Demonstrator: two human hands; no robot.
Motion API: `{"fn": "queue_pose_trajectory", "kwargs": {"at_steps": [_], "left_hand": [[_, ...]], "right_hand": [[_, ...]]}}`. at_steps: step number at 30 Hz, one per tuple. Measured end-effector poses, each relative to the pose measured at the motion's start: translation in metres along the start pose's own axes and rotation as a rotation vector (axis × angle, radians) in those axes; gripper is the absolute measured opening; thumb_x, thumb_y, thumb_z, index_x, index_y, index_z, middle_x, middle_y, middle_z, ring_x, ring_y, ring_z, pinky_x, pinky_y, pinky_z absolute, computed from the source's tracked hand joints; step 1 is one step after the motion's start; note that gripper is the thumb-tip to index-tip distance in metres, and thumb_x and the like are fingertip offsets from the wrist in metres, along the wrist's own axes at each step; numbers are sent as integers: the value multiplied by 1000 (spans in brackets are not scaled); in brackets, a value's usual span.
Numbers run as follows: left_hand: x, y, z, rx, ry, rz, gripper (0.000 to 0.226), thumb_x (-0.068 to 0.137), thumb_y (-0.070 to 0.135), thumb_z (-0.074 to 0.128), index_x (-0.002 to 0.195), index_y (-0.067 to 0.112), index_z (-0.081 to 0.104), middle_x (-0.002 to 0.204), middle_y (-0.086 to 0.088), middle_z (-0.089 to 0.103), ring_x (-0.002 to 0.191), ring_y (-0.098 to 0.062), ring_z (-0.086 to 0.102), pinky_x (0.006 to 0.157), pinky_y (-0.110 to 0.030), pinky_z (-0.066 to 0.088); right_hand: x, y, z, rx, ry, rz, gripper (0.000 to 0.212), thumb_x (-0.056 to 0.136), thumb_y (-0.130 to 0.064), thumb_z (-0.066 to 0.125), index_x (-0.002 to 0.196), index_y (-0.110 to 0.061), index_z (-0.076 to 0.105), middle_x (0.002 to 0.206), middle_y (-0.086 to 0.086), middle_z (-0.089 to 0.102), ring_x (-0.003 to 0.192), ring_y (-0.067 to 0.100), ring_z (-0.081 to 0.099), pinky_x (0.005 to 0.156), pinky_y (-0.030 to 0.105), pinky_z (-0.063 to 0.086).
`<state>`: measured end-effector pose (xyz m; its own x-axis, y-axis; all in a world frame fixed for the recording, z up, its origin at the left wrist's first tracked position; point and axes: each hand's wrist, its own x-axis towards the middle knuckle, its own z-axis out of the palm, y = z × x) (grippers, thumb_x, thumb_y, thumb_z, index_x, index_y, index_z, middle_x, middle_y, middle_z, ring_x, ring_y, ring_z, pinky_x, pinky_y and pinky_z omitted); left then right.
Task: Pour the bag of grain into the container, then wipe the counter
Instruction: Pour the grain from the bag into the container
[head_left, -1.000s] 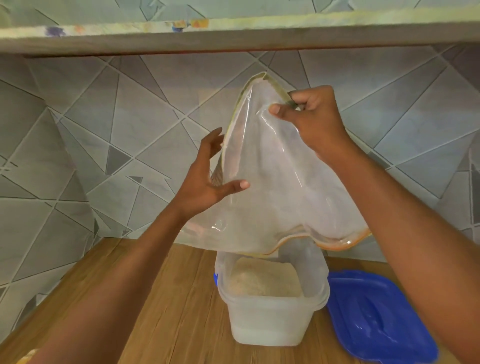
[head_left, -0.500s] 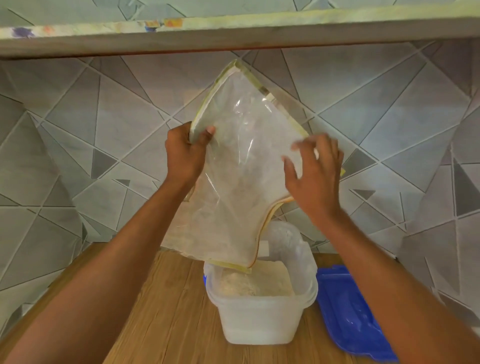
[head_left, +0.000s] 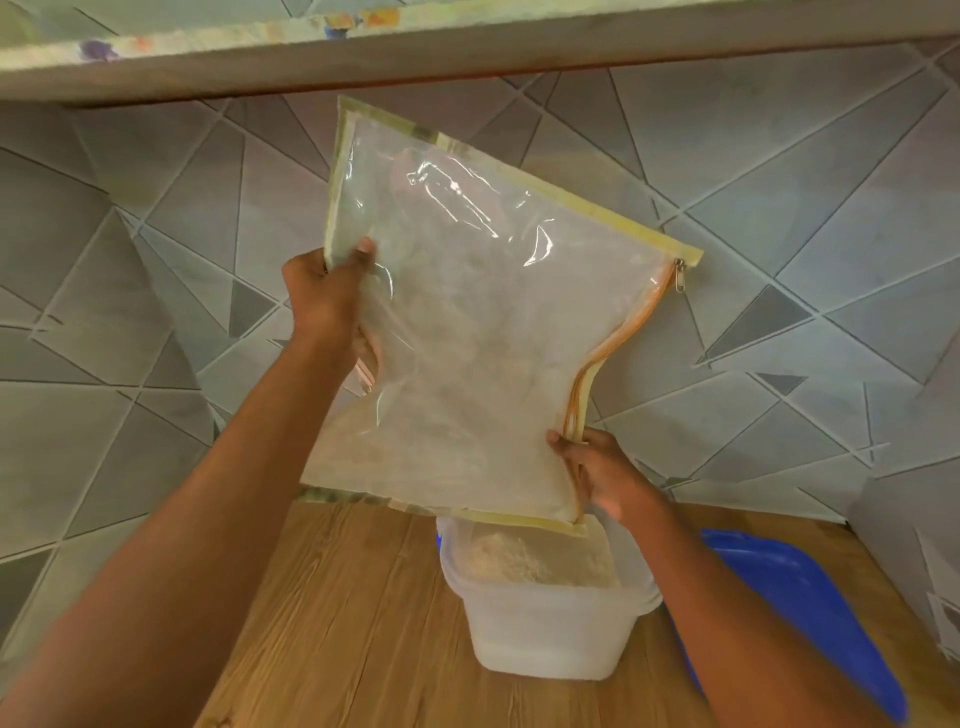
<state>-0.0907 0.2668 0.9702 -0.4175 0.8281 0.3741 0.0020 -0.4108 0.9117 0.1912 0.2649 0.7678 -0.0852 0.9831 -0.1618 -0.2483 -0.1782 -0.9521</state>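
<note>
Grain (head_left: 524, 564) fills the container (head_left: 545, 639) on your table (head_left: 337, 623); your left hand (head_left: 327, 299) and right hand (head_left: 605, 475) pinch the seemingly near-empty bag (head_left: 467, 332) above.

Both bare arms reached forward and up from the lower edge of the view. The left hand (head_left: 324, 296) was raised higher, thumb pressed forward over the front and fingers curled behind in a pinch. The right hand (head_left: 605, 475) sat lower and to the right, thumb up, fingers curled in a grip, its forearm angled downward.
</note>
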Motion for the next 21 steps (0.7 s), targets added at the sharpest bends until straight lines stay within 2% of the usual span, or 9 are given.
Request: {"fn": "queue_pose_trajectory", "kwargs": {"at_steps": [3, 8, 12, 15, 18, 21], "left_hand": [[6, -11, -19, 0, 55, -72, 28, 87, 23, 75, 85, -2, 64, 71, -14, 59, 58, -23, 60, 55, -31, 50], [5, -34, -49, 34, 219, -247, 24, 88, 24, 76, 82, 8, 59, 71, -9, 60, 58, -24, 62, 43, -26, 48], [-12, -58, -82, -7, 312, -338, 25, 87, 27, 77, 81, 11, 59, 68, -9, 58, 55, -26, 60, 48, -31, 47], [-31, -70, -102, -73, 408, -428, 32, 88, 26, 77, 102, 5, 56, 73, -9, 58, 50, -23, 59, 45, -30, 46], [-46, -84, -131, -51, 497, -452, 40, 89, 27, 76, 111, 0, 57, 85, -15, 63, 53, -21, 61, 50, -30, 48], [-54, -102, -173, -45, 535, -450, 59, 87, 30, 78, 123, -14, 58, 100, -27, 65, 58, -24, 62, 41, -24, 50]], "right_hand": [[2, 0, 4, -78, -18, -95, 24, 81, -5, 78, 104, -1, 73, 103, 12, 77, 106, 32, 71, 82, 35, 59], [2, -10, 6, -269, -20, -171, 22, 81, -7, 79, 103, -5, 75, 102, 11, 77, 101, 31, 72, 91, 44, 58], [2, -23, 15, -415, -71, -221, 9, 84, -9, 78, 86, -16, 74, 84, -5, 75, 84, 16, 70, 80, 33, 53], [8, -30, 27, -546, -119, -228, 13, 83, -12, 80, 77, -14, 69, 72, -10, 67, 72, 8, 62, 75, 29, 49], [17, -38, 49, -674, -193, -255, 17, 83, -11, 80, 73, -12, 66, 67, -14, 62, 64, 3, 57, 68, 25, 46], [28, -43, 80, -769, -249, -288, 27, 82, -10, 80, 68, -25, 63, 58, -21, 62, 59, -6, 57, 64, 21, 44]]}}
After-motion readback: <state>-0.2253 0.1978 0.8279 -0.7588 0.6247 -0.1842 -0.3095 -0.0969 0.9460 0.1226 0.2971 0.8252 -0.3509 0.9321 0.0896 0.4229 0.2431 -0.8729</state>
